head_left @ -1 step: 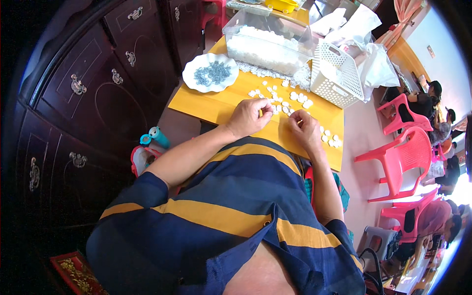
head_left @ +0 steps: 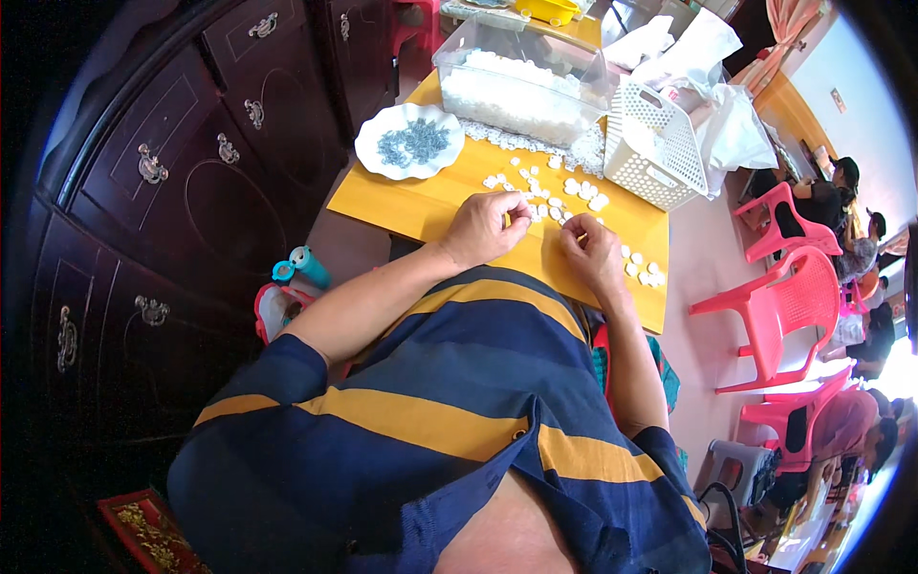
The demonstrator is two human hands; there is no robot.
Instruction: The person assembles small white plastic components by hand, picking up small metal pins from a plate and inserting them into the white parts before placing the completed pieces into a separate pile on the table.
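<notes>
Over the near edge of the yellow wooden table [head_left: 406, 203], my left hand [head_left: 488, 230] is closed, thumb against the curled forefinger. Whatever may be in that pinch is too small to see. A short gap to its right separates it from my right hand [head_left: 595, 253], whose fingers are also pressed together, their content hidden. Just beyond both hands lie several small white round pieces [head_left: 572, 187], loosely scattered. More white discs [head_left: 645, 273] are grouped to the right of my right hand. A white scalloped plate [head_left: 368, 151] with small dark grey-blue pieces [head_left: 413, 143] stands at the table's left.
A see-through bin [head_left: 595, 91] of white pieces stands at the back on a lace mat [head_left: 588, 153]. Beside it are a white perforated basket [head_left: 660, 172] and white bags [head_left: 741, 134]. Dark cabinets [head_left: 191, 201] line the left; pink chairs [head_left: 789, 306] and seated people occupy the right.
</notes>
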